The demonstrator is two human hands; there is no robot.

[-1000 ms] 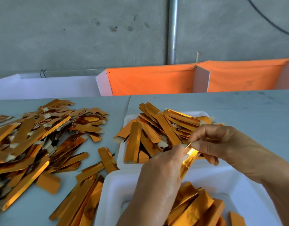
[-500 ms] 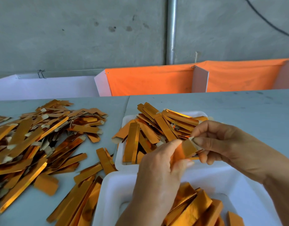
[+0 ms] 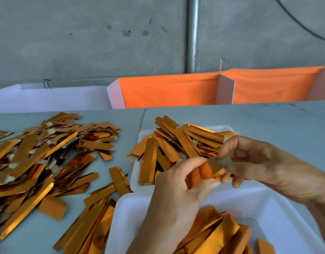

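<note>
Both hands hold one shiny gold foil strip [image 3: 212, 168] above the trays. My left hand [image 3: 178, 195] grips its left part between thumb and curled fingers. My right hand [image 3: 253, 164] pinches its pale right end flap. Behind the hands, a white foam tray [image 3: 139, 182] is heaped with gold strips [image 3: 176, 143]. A nearer, larger white tray [image 3: 268, 213] holds several more gold strips [image 3: 218, 235] below my left wrist.
A big loose pile of gold strips [image 3: 39, 158] covers the grey table [image 3: 268, 121] at the left, with more strips [image 3: 92, 226] by the near tray. Orange cloth bins [image 3: 169, 92] and a white bin [image 3: 53, 98] line the table's far edge. A metal pipe [image 3: 192, 33] runs up the concrete wall.
The strip has turned from hanging steeply between the hands to lying nearly level. My left hand rose and its fingers curled round the strip; my right hand shifted its pinch to the end flap.
</note>
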